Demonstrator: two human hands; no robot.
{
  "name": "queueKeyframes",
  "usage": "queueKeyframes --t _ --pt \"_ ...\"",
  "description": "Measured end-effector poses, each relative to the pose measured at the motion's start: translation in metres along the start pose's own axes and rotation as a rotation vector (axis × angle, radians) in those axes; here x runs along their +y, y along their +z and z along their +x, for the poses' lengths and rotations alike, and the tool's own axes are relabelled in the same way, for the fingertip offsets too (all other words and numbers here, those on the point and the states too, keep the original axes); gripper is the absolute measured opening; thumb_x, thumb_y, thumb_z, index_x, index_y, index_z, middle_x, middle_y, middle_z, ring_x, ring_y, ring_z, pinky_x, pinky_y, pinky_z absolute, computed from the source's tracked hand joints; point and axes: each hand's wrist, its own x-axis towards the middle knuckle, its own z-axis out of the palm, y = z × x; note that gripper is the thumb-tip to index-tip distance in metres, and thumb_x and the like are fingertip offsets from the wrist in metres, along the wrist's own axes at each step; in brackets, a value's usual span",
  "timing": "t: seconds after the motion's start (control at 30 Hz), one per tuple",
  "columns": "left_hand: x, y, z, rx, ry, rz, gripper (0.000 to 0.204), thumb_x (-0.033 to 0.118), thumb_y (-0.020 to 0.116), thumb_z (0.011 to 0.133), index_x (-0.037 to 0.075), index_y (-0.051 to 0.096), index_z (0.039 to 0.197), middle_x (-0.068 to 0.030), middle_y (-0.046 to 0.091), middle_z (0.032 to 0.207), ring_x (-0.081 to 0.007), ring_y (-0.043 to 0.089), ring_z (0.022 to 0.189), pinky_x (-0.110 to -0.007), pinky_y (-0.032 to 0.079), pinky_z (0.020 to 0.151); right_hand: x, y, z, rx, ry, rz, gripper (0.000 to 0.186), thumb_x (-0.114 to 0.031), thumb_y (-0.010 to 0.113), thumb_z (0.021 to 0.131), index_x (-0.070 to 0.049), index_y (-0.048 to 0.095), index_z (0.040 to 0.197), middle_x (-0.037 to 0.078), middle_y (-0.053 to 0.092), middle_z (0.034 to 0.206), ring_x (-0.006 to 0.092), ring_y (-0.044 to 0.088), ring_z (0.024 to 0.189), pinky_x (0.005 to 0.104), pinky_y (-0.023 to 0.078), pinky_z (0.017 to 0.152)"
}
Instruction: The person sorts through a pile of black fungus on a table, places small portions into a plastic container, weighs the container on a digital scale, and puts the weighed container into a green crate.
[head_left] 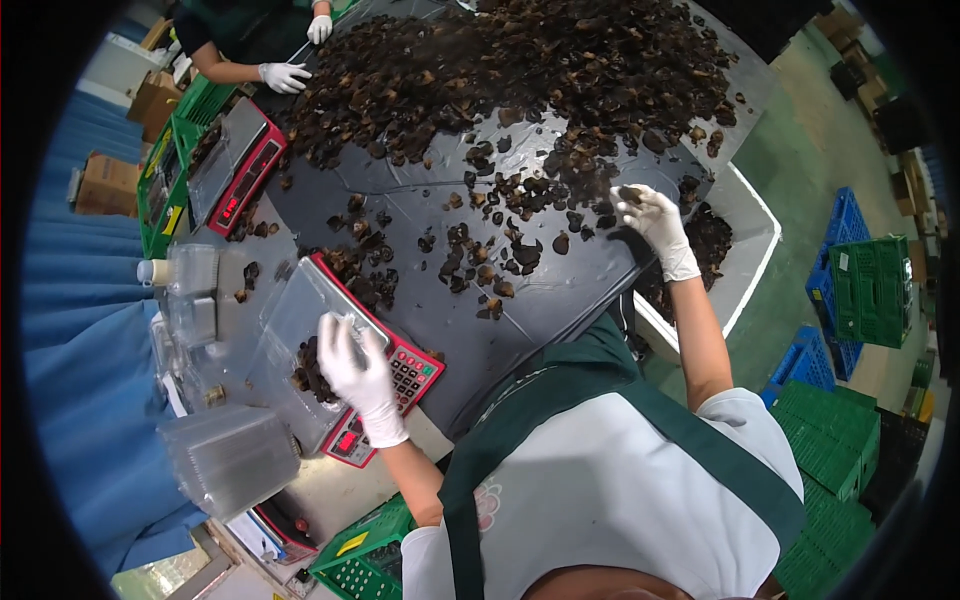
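Observation:
My gloved left hand [358, 378] is blurred, its bent fingers slightly apart over a clear plastic container [302, 331] on a red scale [413, 373], beside dark fungus pieces [310, 375]; I see nothing held in it. My gloved right hand [651, 222] is closed on a small dark fungus piece [630, 194], raised at the table's right edge by a white bin [757, 230] of similar pieces. A large heap of these dark, crinkled pieces [480, 70] covers the far part of the grey table [480, 360], with scattered pieces nearer me.
A co-worker's gloved hands [283, 76] rest at the upper left, near a second red scale [248, 170] and green crates [165, 185]. Stacked clear containers [225, 460] line the left. Blue pallets [830, 230] and more green crates [870, 290] stand on the floor at the right.

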Motion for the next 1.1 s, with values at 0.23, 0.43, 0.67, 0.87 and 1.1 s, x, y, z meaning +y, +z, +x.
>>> queueKeyframes --t 0.23,0.43,0.67,0.87,1.1 --pt "0.089 0.117 -0.022 -0.521 0.223 -0.265 0.034 0.024 0.066 0.079 0.010 0.063 0.109 -0.0094 0.059 0.117 -0.0265 0.058 0.105 -0.034 0.049 0.086 -0.023 -0.012 0.021 0.270 -0.136 -0.526 0.017 -0.025 0.065 0.083 -0.009 0.068 0.086 -0.001 0.066 0.084 0.0048 0.051 0.062 0.0215 0.039 0.055" --pt "0.114 0.189 -0.028 -0.763 0.508 -0.018 0.027 0.019 0.066 0.076 0.011 0.058 0.100 -0.0074 0.055 0.096 -0.0239 0.058 0.083 -0.036 0.051 0.065 0.004 0.018 0.061 0.397 -0.117 -1.425 0.038 -0.037 0.068 0.074 -0.007 0.069 0.098 0.010 0.070 0.083 0.0222 0.068 0.081 0.0305 0.052 0.076" --pt "0.102 0.188 -0.021 -0.435 0.229 -0.469 0.017 0.014 0.063 0.078 0.009 0.066 0.094 -0.0065 0.063 0.087 -0.0224 0.060 0.073 -0.030 0.050 0.064 0.020 0.025 0.049 0.478 -0.262 -1.210 0.022 -0.028 0.064 0.076 -0.009 0.067 0.087 0.008 0.068 0.073 0.0240 0.066 0.067 0.0336 0.050 0.064" --pt "0.099 0.158 -0.014 -0.844 -0.657 -1.156 0.026 0.008 0.061 0.086 0.003 0.064 0.111 -0.0018 0.066 0.093 -0.0098 0.060 0.078 -0.024 0.047 0.069 0.020 0.021 0.053 0.611 -0.293 -1.263 0.025 -0.029 0.065 0.076 -0.010 0.068 0.091 0.008 0.068 0.077 0.0211 0.066 0.069 0.0313 0.051 0.066" --pt "0.094 0.156 -0.021 -0.764 -0.928 -1.335 0.040 0.003 0.053 0.089 0.003 0.051 0.130 -0.0057 0.058 0.120 -0.0135 0.056 0.101 -0.028 0.049 0.085 0.020 0.023 0.058 0.484 -0.246 -1.096 0.015 -0.017 0.064 0.078 -0.003 0.067 0.081 0.005 0.066 0.065 0.0108 0.063 0.060 0.0245 0.049 0.060"
